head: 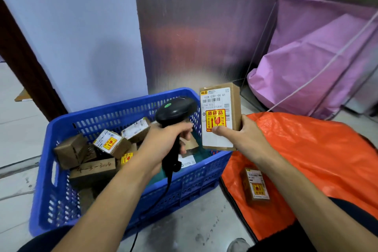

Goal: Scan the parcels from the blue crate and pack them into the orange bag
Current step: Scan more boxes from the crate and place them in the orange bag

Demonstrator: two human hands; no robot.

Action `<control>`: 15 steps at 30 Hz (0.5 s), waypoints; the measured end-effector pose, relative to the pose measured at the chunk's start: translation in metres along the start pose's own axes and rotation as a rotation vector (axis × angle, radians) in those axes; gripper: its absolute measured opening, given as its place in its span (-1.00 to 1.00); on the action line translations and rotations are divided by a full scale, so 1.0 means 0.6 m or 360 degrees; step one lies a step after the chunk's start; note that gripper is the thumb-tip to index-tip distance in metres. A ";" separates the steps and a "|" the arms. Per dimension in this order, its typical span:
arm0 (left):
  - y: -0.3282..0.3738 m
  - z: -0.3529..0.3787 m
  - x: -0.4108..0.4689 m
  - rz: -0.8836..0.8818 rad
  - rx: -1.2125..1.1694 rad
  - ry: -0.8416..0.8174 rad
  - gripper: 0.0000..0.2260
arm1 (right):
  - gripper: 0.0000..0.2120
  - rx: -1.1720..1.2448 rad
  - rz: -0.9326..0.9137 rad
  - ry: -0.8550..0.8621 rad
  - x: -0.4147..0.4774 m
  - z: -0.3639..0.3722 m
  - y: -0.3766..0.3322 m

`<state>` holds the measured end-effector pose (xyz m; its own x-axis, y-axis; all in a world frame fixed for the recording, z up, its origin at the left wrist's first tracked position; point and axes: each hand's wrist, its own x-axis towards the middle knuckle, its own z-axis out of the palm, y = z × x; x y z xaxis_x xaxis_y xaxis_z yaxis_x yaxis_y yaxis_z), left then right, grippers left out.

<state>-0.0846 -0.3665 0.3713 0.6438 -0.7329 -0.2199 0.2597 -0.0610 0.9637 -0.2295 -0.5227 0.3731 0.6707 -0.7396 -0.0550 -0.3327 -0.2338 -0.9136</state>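
Note:
My left hand (163, 141) grips the handle of a black barcode scanner (174, 111), held over the blue crate (131, 194) with its head turned toward the right. My right hand (243, 135) holds a small cardboard parcel (219, 108) upright by its lower edge, thumb on the white label with a yellow and red fragile sticker. The parcel hangs just right of the scanner, above the crate's right rim. Several cardboard parcels (111, 143) lie loose inside the crate. The orange bag (306, 149) lies open on the floor to the right, with one labelled parcel (255, 188) in its mouth.
The scanner's black cable (151, 206) hangs down over the crate's front wall to the floor. A metal panel (194, 37) stands behind the crate. Purple sacks (311, 63) and a white cord fill the back right. A shoe tip (238, 244) shows at the bottom edge.

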 end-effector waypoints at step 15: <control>-0.041 0.228 0.013 0.0063 0.0345 -0.0279 -0.80 | -0.63 0.0228 0.0409 0.0395 -0.144 -0.143 0.053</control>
<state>-0.1847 -0.4634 0.3668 0.5112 -0.8424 -0.1704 0.0648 -0.1599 0.9850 -0.3549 -0.5204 0.3835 0.3905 -0.8972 -0.2063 -0.3616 0.0566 -0.9306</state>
